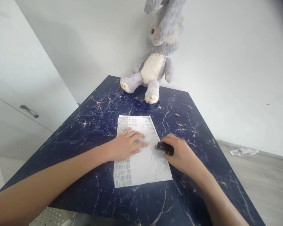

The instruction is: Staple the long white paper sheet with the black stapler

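A sheet of printed paper (pixel 143 169) lies on the dark blue marbled table (pixel 85 138). My left hand (pixel 127 145) rests flat on the paper's left and middle part, fingers spread, holding nothing. At the paper's right edge, my right hand (pixel 178 150) is wrapped round a black stapler (pixel 165 147). The stapler's front end points left and lies over the edge of the sheet; whether its jaws are pressed together cannot be made out.
A grey plush toy (pixel 153 67) sits at the table's back edge against the wall. A small dark piece (pixel 177 115) lies right of the paper's top. Clear plastic packaging (pixel 244 152) is on the floor at right. A white cabinet (pixel 19 78) stands at left.
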### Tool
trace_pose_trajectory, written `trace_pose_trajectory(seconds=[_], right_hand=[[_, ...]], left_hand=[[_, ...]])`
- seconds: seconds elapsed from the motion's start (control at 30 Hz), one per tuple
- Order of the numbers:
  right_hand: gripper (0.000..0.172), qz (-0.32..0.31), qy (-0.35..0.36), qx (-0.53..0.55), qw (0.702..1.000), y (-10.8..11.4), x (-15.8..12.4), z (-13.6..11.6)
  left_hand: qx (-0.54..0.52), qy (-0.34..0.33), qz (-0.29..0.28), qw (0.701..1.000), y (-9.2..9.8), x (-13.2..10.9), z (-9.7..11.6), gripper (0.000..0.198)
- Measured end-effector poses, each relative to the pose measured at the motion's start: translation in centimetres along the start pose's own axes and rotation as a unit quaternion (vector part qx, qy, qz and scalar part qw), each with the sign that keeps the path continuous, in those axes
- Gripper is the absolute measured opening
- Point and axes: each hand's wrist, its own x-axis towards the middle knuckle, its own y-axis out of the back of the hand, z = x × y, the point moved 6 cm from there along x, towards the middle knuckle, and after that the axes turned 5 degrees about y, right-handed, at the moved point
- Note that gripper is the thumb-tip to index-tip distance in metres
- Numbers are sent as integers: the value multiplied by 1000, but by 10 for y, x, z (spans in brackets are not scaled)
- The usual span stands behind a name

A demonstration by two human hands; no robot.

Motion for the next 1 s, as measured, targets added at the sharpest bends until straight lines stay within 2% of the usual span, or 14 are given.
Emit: trace_pose_trajectory(seconds=[0.1, 0.23, 0.43, 0.57, 0.67, 0.73, 0.87, 1.0], right_hand=[[29, 1, 3, 14, 1000, -1, 1, 1], [29, 1, 11, 19, 1000, -1, 2, 1], [25, -43, 33, 17, 998, 0, -1, -7], [22, -52, 36, 15, 998, 2, -4, -14], [17, -74, 32, 23, 997, 2, -7, -14], [15, -80, 31, 25, 996, 1, -8, -13], [19, -68, 28, 17, 997, -1, -6, -10], [24, -70, 30, 24, 997, -5, -6, -11]], left_hand=[[-7, -23, -8, 1000, -1, 1, 2, 44], [-19, -38, -34, 999, 3, -2, 4, 62], [-47, -60, -71, 995, 11, -8, 5, 51], [-41, -40, -90, 994, 9, -9, 3, 49], [-22, -29, -98, 994, 7, -8, 4, 53], [-11, -34, -97, 995, 6, -7, 6, 62], [-19, -73, -97, 992, 5, -7, 15, 78], [-53, -116, -95, 987, 7, -7, 24, 70]])
